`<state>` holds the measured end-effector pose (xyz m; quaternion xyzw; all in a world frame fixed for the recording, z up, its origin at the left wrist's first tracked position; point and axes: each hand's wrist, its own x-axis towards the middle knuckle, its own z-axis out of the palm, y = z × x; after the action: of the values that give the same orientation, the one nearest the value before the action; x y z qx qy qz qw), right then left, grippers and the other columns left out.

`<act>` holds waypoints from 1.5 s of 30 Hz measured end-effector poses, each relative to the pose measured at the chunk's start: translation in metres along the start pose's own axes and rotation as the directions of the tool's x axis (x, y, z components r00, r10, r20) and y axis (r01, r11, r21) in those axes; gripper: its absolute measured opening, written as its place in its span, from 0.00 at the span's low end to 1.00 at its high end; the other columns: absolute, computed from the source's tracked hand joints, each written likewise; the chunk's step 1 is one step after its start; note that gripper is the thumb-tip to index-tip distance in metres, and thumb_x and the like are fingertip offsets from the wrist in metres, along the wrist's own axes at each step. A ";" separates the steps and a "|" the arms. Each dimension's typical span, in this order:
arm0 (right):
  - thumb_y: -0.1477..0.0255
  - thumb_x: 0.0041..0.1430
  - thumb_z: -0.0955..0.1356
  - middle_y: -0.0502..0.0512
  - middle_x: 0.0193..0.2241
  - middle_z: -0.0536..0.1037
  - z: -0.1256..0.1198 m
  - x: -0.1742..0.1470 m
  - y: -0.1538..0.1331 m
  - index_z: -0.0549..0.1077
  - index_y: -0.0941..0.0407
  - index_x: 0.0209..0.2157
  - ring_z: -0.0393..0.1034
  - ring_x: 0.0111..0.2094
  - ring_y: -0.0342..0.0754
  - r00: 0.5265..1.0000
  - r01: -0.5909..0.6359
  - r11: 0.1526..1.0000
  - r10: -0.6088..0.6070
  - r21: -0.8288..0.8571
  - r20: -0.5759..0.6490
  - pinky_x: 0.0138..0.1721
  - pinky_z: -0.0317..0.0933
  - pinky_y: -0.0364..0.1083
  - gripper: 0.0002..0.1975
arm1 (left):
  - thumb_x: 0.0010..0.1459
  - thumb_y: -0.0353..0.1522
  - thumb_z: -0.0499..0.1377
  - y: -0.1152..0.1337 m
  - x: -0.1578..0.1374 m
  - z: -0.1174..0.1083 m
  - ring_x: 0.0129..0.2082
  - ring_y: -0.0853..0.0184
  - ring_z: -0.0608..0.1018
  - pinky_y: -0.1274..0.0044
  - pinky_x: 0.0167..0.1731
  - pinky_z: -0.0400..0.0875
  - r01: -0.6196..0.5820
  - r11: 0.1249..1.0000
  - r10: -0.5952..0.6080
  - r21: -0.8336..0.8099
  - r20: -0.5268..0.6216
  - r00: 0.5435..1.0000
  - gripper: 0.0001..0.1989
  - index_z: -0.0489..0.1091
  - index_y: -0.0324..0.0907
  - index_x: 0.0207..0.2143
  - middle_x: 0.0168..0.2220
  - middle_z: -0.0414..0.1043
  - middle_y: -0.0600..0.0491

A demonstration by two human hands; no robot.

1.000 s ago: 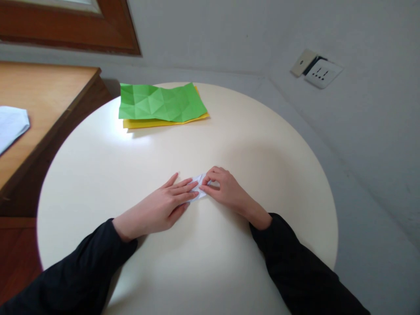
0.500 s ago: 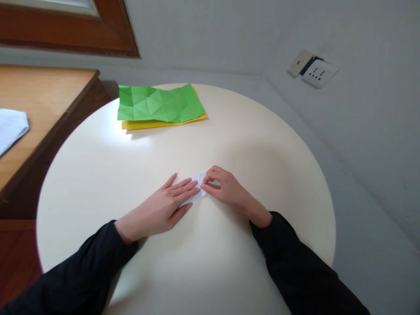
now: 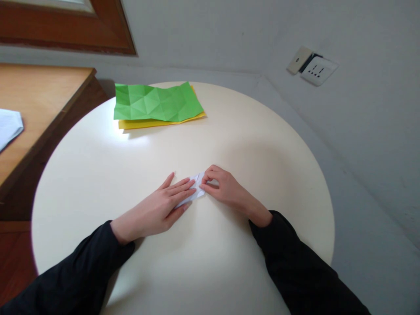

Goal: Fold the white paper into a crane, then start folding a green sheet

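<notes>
A small folded piece of white paper [image 3: 199,180] lies on the round white table [image 3: 210,262], partly hidden under my fingers. My left hand [image 3: 160,208] rests flat across its left part, fingers stretched out and thumb spread toward me. At the paper's right end, my right hand [image 3: 220,186] has thumb and forefinger pinched together on the paper.
Toward the table's far edge lie a creased green paper sheet [image 3: 157,103] and a yellow sheet [image 3: 138,124] beneath it. A wooden desk [image 3: 49,87] with a pale blue-white folded item [image 3: 9,124] stands at the left. A wall socket [image 3: 318,70] is at the upper right.
My left hand has slid slightly left along the paper, while the right hand keeps its pinch at the right end. The whole view has shifted a little.
</notes>
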<state>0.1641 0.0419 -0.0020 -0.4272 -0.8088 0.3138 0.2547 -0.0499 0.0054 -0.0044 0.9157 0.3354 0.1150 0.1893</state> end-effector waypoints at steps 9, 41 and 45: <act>0.79 0.51 0.69 0.50 0.28 0.69 0.003 0.001 0.001 0.70 0.57 0.23 0.66 0.32 0.43 0.999 -0.031 0.999 0.031 -0.009 -0.028 0.36 0.59 0.43 0.05 | 0.62 0.28 0.47 -0.001 0.000 0.001 0.62 0.60 0.59 0.56 0.62 0.43 -0.039 0.998 0.040 0.054 -0.015 0.999 0.21 0.61 0.40 0.57 0.60 0.59 0.44; 0.80 0.50 0.68 0.49 0.26 0.67 0.005 0.002 0.004 0.64 0.56 0.21 0.64 0.31 0.44 0.999 0.001 0.998 -0.004 -0.062 -0.047 0.35 0.57 0.44 0.09 | 0.62 0.31 0.48 0.013 0.005 0.013 0.58 0.56 0.65 0.55 0.58 0.55 0.061 0.984 -0.041 0.169 -0.119 0.992 0.19 0.65 0.42 0.54 0.59 0.61 0.43; 0.80 0.50 0.68 0.50 0.26 0.67 0.004 0.002 0.004 0.65 0.56 0.22 0.64 0.31 0.44 0.999 -0.003 0.998 0.000 -0.068 -0.042 0.36 0.57 0.45 0.09 | 0.62 0.30 0.48 0.013 0.005 0.013 0.58 0.57 0.65 0.57 0.58 0.55 0.065 0.985 -0.045 0.158 -0.126 0.991 0.19 0.66 0.42 0.53 0.59 0.61 0.44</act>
<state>0.1624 0.0437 -0.0070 -0.4425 -0.8132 0.2775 0.2567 -0.0345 -0.0037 -0.0104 0.9096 0.3798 0.1380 0.0966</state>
